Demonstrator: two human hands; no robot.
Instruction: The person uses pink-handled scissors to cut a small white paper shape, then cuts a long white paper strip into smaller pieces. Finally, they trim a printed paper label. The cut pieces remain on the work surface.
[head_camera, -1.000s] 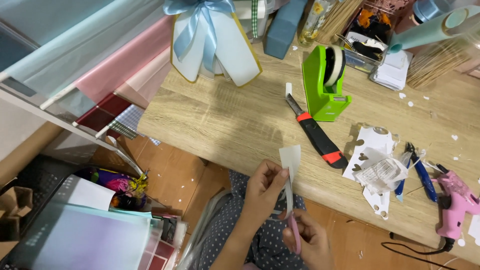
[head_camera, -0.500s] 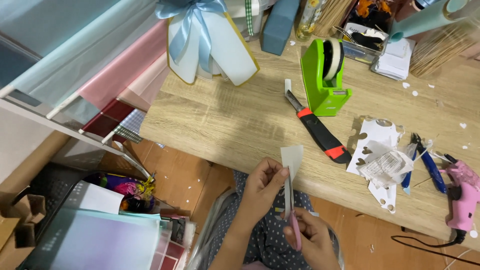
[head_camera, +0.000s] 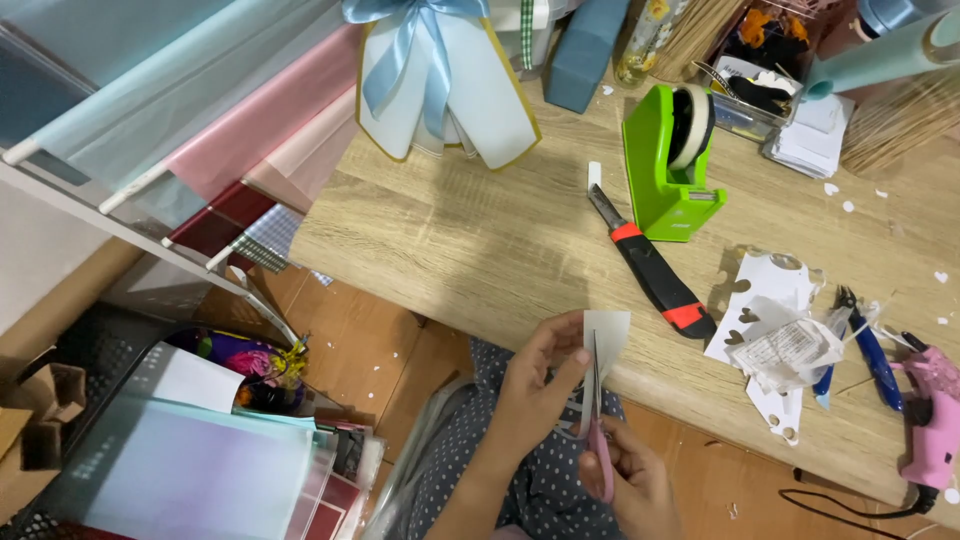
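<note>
Lower centre of frame: left hand (head_camera: 535, 385) pinches a small white paper piece (head_camera: 607, 335) by its edge while right hand (head_camera: 630, 480), closed round pink-handled scissors (head_camera: 597, 420), cuts upward; the blades run close to the left thumb, so a slip could nick it or spoil the shape. Behind, a cluttered wooden table (head_camera: 450, 240) carries a green tape dispenser (head_camera: 665, 165), utility knife (head_camera: 650, 265) and pink glue gun (head_camera: 935, 415); wrapping-paper rolls (head_camera: 190, 110) fill the upper left.

— Where are the hands?
— Both sit low in the frame, close together. The left hand (head_camera: 535, 385) reaches up from its forearm, fingers pinched shut.
— And the other?
— The right hand (head_camera: 635, 485) lies just below, fingers curled closed in a grip.
</note>
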